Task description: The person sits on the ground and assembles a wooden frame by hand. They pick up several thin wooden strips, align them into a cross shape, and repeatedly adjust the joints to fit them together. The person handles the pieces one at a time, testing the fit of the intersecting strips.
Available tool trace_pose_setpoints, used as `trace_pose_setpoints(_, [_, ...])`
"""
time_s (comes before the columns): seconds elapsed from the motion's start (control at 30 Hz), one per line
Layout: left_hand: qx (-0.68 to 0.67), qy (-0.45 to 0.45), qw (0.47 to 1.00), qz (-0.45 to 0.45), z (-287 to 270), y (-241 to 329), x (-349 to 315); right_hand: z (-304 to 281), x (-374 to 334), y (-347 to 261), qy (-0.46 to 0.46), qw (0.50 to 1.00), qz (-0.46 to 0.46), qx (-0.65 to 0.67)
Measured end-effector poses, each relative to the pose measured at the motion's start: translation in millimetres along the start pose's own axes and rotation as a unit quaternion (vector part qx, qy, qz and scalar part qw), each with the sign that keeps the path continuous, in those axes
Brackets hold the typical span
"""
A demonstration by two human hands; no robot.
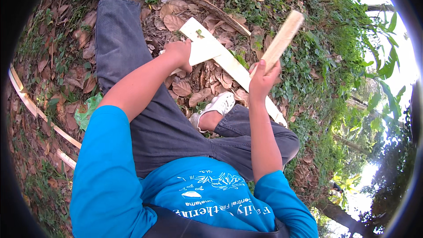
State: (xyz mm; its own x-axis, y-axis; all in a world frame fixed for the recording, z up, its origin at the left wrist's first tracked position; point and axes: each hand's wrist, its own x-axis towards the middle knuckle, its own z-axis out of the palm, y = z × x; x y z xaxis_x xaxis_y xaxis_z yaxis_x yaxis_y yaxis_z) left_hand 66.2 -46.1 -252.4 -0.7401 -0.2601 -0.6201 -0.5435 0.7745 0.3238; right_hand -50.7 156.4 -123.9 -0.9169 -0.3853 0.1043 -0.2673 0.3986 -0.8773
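Note:
My left hand (pixel 178 55) is closed round a short, flat, pale wooden board (pixel 204 53). One end of that board overlaps a long pale plank (pixel 235 71), which slants across the leaf litter between my legs. Whether the two pieces touch, I cannot tell. Raised on the right, my right hand (pixel 264 79) grips the lower end of a thick wooden stick (pixel 282 37). The stick points up and away, and its far end is slightly blurred. A small green leaf (pixel 199 34) lies on the plank's far end.
My legs in dark trousers (pixel 121 39) are spread, with white clogs (pixel 220 105) on the feet. A brown branch (pixel 207 4) lies beyond the plank. Pale strips (pixel 33 105) and a green plastic scrap (pixel 86 113) lie at left. Low plants (pixel 326 39) grow at right.

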Motion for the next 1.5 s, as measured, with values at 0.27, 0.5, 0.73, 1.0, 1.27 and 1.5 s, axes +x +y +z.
trace_pose_setpoints(0.27, [0.042,-0.002,0.999,0.032,-10.4,14.8,1.7,2.3,-29.5,121.1,-0.157,0.925,-0.055,-0.342])
trace_pose_setpoints(0.5, [-0.027,0.117,0.99,0.079,-28.8,16.7,-10.1,4.4,-33.8,67.1,-0.121,0.986,0.105,-0.043])
trace_pose_setpoints(0.73, [0.126,0.054,0.99,0.041,-11.9,14.8,-11.5,7.5,-54.7,74.7,-0.172,0.89,0.397,0.146])
trace_pose_setpoints(1.0, [0.156,0.088,0.983,0.044,-6.2,6.3,-5.8,-23.1,-43.3,89.3,-0.208,0.769,0.458,0.394])
trace_pose_setpoints(1.27, [0.137,0.074,0.987,0.046,-3.2,-0.3,2.4,-42.1,-35.4,77.8,-0.307,0.692,0.408,0.51])
trace_pose_setpoints(1.5, [0.104,0.079,0.989,0.068,-5.1,-5.4,2.5,-4.9,-48.2,96.3,-0.136,0.957,0.222,0.13])
